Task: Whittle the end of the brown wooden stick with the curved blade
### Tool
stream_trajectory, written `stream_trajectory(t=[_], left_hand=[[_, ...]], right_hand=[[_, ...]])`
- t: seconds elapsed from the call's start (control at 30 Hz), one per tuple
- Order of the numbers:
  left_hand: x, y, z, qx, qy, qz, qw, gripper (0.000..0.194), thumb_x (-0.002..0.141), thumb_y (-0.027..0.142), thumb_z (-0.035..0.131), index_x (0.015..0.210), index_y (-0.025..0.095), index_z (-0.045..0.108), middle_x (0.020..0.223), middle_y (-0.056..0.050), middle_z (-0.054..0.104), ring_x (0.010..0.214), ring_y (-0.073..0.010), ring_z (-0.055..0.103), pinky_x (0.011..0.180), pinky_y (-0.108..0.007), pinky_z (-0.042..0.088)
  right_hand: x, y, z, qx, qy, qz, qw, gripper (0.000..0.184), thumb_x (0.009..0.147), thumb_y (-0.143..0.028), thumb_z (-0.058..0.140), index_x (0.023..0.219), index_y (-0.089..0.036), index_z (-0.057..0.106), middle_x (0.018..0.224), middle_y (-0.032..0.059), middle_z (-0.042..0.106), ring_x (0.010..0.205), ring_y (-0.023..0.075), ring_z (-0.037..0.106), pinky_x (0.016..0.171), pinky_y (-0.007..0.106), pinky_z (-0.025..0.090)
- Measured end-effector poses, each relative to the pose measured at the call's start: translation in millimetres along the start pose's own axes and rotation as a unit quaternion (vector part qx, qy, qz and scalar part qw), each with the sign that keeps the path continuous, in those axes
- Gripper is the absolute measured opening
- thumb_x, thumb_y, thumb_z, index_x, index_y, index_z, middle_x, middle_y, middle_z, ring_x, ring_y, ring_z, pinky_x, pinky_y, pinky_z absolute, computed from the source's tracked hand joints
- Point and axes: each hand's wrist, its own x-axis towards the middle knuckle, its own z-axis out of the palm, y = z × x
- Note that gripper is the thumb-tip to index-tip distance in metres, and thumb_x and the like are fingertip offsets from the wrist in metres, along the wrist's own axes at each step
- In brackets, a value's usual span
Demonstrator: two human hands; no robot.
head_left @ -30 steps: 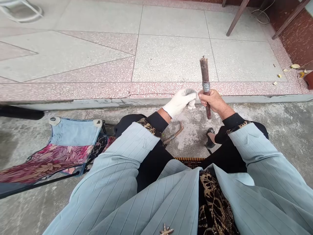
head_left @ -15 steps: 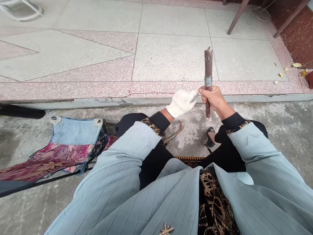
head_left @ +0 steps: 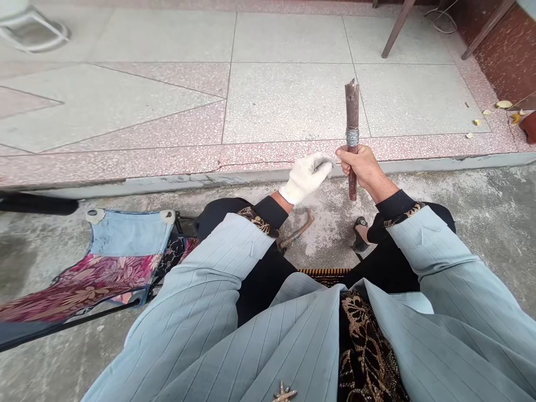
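Observation:
My right hand (head_left: 363, 167) is bare and closed in a fist round a short brown wooden stick (head_left: 352, 109), held upright in front of my knees. A band of grey wire (head_left: 352, 136) is wound round the stick just above my fist. My left hand (head_left: 306, 177) wears a white glove. Its fingers are drawn together, their tips touching my right thumb beside the stick. What the gloved fingers pinch, if anything, is hidden.
A curved rusty metal piece (head_left: 298, 230) lies on the concrete between my knees, near my sandalled foot (head_left: 360, 234). A folding stool with patchwork fabric (head_left: 121, 254) stands at the left. A raised terrazzo step (head_left: 167, 180) runs across ahead; furniture legs (head_left: 396, 28) stand at the far right.
My right hand has lifted the stick slightly. The gloved fingers, bunched a second ago, now lie closer together against my right thumb.

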Motion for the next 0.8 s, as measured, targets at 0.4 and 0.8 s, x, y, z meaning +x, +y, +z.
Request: stream_trajectory(t=[0.4,0.8], left_hand=[[5.5,8.4,-7.7,-0.455,-0.209,-0.234,0.834,0.029,0.084,0.041,0.073,0.085,0.011,0.070,0.052,-0.002,0.063,0.044,-0.0154,0.061,0.057,-0.034,0.061],[3.3,17.9,-6.1,-0.429,-0.191,-0.246,0.848,0.026,0.082,0.037,0.081,0.086,0.015,0.068,0.060,0.002,0.059,0.050,-0.0088,0.055,0.055,-0.027,0.052]], right_hand=[[3.7,8.1,-3.1,-0.044,-0.089,-0.078,0.992,0.035,0.066,-0.042,0.086,0.071,-0.020,0.060,0.044,-0.0078,0.046,0.041,0.0074,0.037,0.043,0.024,0.031],[-7.1,-0.6,0.0,-0.050,-0.073,-0.066,0.994,0.035,0.073,-0.041,0.086,0.070,-0.021,0.057,0.049,-0.0072,0.045,0.047,0.0081,0.039,0.048,0.023,0.036]])
